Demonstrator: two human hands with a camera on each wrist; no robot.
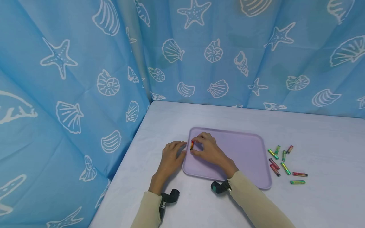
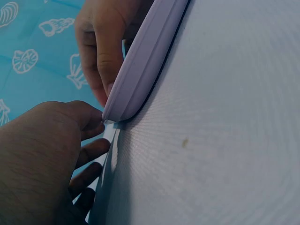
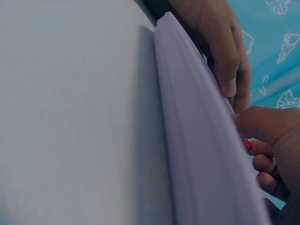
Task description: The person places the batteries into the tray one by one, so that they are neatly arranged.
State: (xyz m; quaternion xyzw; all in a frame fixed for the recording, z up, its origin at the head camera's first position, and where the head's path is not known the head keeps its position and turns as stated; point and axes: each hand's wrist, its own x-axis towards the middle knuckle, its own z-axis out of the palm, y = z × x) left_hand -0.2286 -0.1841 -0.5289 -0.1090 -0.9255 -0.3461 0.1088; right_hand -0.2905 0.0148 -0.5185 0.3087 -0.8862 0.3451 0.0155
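A shallow lilac tray (image 1: 242, 155) lies on the white-covered table. Inside it, by its left rim, my right hand (image 1: 210, 151) pinches a small red and black battery (image 1: 192, 145) between thumb and fingers, one at each end. The battery's red end (image 3: 246, 143) shows past the tray wall in the right wrist view. My left hand (image 1: 172, 156) is just outside the left rim, thumb and fingers apart and loosely bent. In the left wrist view its thumb is at the tray's rim (image 2: 136, 65); whether it touches cannot be told.
Right of the tray lies a loose group of several batteries, some green like this battery (image 1: 297, 182), others red and dark like this one (image 1: 300, 174). Blue curtains (image 1: 194, 63) with white shells and starfish hang behind and left of the table (image 1: 328, 148).
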